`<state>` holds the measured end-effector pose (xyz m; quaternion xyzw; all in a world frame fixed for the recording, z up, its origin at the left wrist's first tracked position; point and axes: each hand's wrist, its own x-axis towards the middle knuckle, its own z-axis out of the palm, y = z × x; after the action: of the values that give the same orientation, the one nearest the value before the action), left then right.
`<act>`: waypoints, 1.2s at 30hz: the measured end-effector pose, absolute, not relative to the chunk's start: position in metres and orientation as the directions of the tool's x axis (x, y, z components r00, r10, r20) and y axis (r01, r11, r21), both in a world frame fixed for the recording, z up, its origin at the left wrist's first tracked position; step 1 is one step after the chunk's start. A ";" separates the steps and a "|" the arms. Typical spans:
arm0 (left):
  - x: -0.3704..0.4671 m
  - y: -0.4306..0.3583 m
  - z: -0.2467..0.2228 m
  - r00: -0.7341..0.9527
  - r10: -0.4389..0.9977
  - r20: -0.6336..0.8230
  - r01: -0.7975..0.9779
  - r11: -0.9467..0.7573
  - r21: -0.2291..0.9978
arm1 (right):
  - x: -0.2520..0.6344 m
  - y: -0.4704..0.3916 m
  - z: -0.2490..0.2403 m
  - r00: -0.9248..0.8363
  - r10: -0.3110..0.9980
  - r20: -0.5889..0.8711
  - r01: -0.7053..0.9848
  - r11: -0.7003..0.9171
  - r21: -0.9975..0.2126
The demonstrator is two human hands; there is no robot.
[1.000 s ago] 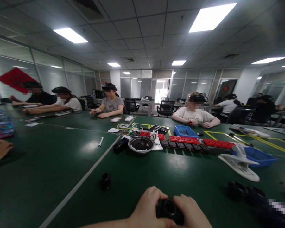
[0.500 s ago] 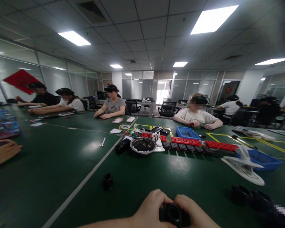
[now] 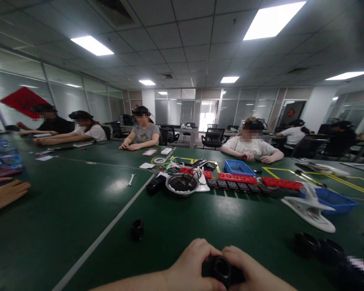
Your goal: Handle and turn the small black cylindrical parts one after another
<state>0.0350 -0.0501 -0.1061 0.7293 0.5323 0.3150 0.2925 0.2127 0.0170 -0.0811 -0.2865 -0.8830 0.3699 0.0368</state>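
Note:
At the bottom middle, my left hand [image 3: 197,262] and my right hand [image 3: 245,266] are both closed around a black part with a round hole [image 3: 223,267]. The hole faces up toward me, and fingers cover most of the part's sides, so its full shape is hidden. Both thumbs and forefingers meet closely around it, low over the green table [image 3: 87,210]. A small black ring-shaped piece [image 3: 137,229] stands on the table to the left of my hands. More black round pieces [image 3: 306,244] lie at the right, partly blurred.
A metal bowl [image 3: 182,184], red power strips [image 3: 236,178], a white clamp-like object [image 3: 309,210] and blue trays [image 3: 239,167] lie across the middle. A wrench [image 3: 131,180] rests left of them. Another person's hand [image 3: 9,193] is at the left edge; several people sit around the table.
The view has shifted very slightly. My hands stay around the black part, which sits a little differently between the fingers.

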 end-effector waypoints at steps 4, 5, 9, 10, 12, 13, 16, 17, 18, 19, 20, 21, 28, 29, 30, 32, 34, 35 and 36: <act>0.036 -0.048 -0.110 0.211 0.968 0.136 0.578 -0.235 0.781 | 0.211 0.017 -0.098 -0.772 0.631 -0.082 0.547 0.592 -0.592; 0.037 -0.048 -0.111 0.195 0.973 0.125 0.578 -0.217 0.787 | 0.210 0.016 -0.102 -0.754 0.654 -0.065 0.571 0.603 -0.557; 0.043 -0.049 -0.115 0.098 0.989 0.109 0.602 -0.146 0.785 | 0.203 0.010 -0.108 -0.715 0.698 -0.037 0.650 0.645 -0.402; 0.044 -0.050 -0.115 0.075 0.991 0.113 0.608 -0.135 0.782 | 0.201 0.008 -0.107 -0.708 0.705 -0.038 0.668 0.652 -0.359; 0.045 -0.050 -0.113 0.048 0.992 0.115 0.615 -0.120 0.779 | 0.200 0.006 -0.102 -0.705 0.709 -0.033 0.682 0.663 -0.309; 0.045 -0.050 -0.112 0.053 0.992 0.114 0.615 -0.122 0.779 | 0.201 0.006 -0.099 -0.717 0.696 -0.034 0.667 0.671 -0.324; 0.042 -0.051 -0.109 0.100 0.990 0.103 0.596 -0.142 0.790 | 0.206 0.009 -0.088 -0.782 0.618 -0.076 0.567 0.657 -0.497; 0.041 -0.051 -0.109 0.118 0.988 0.101 0.588 -0.152 0.795 | 0.209 0.012 -0.085 -0.806 0.584 -0.099 0.530 0.636 -0.562; 0.040 -0.050 -0.109 0.134 0.986 0.099 0.577 -0.159 0.801 | 0.211 0.014 -0.083 -0.827 0.549 -0.119 0.496 0.614 -0.614; 0.039 -0.050 -0.109 0.147 0.984 0.097 0.567 -0.165 0.807 | 0.213 0.017 -0.082 -0.842 0.523 -0.132 0.473 0.598 -0.648; 0.039 -0.050 -0.109 0.155 0.983 0.098 0.560 -0.169 0.811 | 0.214 0.019 -0.083 -0.849 0.512 -0.136 0.461 0.589 -0.664; 0.039 -0.049 -0.110 0.164 0.981 0.102 0.553 -0.177 0.814 | 0.215 0.021 -0.084 -0.847 0.515 -0.131 0.462 0.591 -0.661; 0.045 -0.051 -0.111 0.046 0.996 0.083 0.627 -0.093 0.774 | 0.203 0.015 -0.108 -0.724 0.689 -0.032 0.642 0.655 -0.399; 0.046 -0.051 -0.110 0.022 0.997 0.074 0.636 -0.071 0.768 | 0.201 0.012 -0.110 -0.705 0.709 -0.025 0.668 0.651 -0.362; 0.046 -0.051 -0.109 0.008 0.998 0.068 0.642 -0.057 0.764 | 0.200 0.010 -0.109 -0.688 0.725 -0.020 0.690 0.646 -0.326; 0.046 -0.051 -0.108 0.017 0.997 0.072 0.648 -0.066 0.759 | 0.200 0.008 -0.106 -0.687 0.727 -0.011 0.695 0.653 -0.301; 0.043 -0.050 -0.108 0.076 0.993 0.095 0.639 -0.122 0.759 | 0.203 0.009 -0.097 -0.740 0.672 -0.012 0.626 0.683 -0.376; 0.042 -0.050 -0.108 0.117 0.987 0.106 0.626 -0.156 0.764 | 0.205 0.010 -0.092 -0.773 0.634 -0.025 0.579 0.688 -0.438; 0.041 -0.050 -0.108 0.160 0.981 0.111 0.609 -0.187 0.771 | 0.207 0.011 -0.087 -0.802 0.596 -0.043 0.534 0.683 -0.498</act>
<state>0.0406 -0.0501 -0.1077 0.7025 0.5659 0.3160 0.2941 0.2068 0.0109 -0.0872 -0.3088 -0.9152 0.2515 0.0612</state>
